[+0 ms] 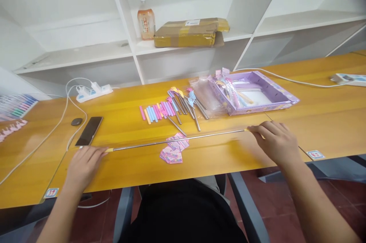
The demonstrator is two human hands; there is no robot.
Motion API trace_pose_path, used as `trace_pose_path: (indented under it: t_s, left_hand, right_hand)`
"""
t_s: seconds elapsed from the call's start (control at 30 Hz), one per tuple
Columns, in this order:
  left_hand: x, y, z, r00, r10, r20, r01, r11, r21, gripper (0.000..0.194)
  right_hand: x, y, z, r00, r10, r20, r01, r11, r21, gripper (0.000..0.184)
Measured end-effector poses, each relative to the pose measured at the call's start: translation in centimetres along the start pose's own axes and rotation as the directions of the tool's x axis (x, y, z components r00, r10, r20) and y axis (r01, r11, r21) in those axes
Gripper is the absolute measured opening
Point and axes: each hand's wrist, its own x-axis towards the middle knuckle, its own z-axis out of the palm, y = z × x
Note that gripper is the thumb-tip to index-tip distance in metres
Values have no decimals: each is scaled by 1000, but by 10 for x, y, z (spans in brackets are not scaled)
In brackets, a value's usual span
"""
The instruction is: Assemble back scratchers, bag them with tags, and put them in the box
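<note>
Stretched out between both hands is a telescopic back scratcher (183, 139), its thin metal rod drawn out long above the table. My left hand (86, 161) is closed around one yellow end. The other yellow end sits pinched in my right hand (274, 140), which covers most of it. Beneath the rod lie several pink printed cards (172, 154). Beyond it are several short back scratchers with coloured hand-shaped heads (191, 101) and metal rods. Beside these, a row of pink, blue, yellow and purple tubes (157, 112) is laid out.
A purple tray (263, 107) with packaged pieces stands back right, a clear plastic bag (204, 94) against it. At left are a phone (89, 131), a power strip (94, 93), cables and pens (18, 106). Shelves behind hold a bottle (146, 22) and a taped cardboard box (185, 37).
</note>
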Motion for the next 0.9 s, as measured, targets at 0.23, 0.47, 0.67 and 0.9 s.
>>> trace_pose_path:
  t_s: [0.23, 0.47, 0.67, 0.9]
  left_hand:
    - [-2, 14, 9, 998, -42, 37, 43, 999, -32, 21]
    - [-3, 11, 15, 996, -46, 73, 50, 998, -44, 27]
    - [-3, 16, 18, 993, -17, 114, 25, 997, -68, 32]
    - [23, 41, -6, 999, 18, 37, -13, 991, -132, 45]
  right_hand:
    - [-12, -9, -6, 998, 37, -42, -38, 999, -16, 2]
    - [-32, -7, -8, 984, 175, 42, -177, 983, 38, 6]
    - [-38, -6, -3, 970, 229, 81, -234, 971, 58, 11]
    - [-14, -2, 2, 985, 171, -6, -171, 984, 44, 9]
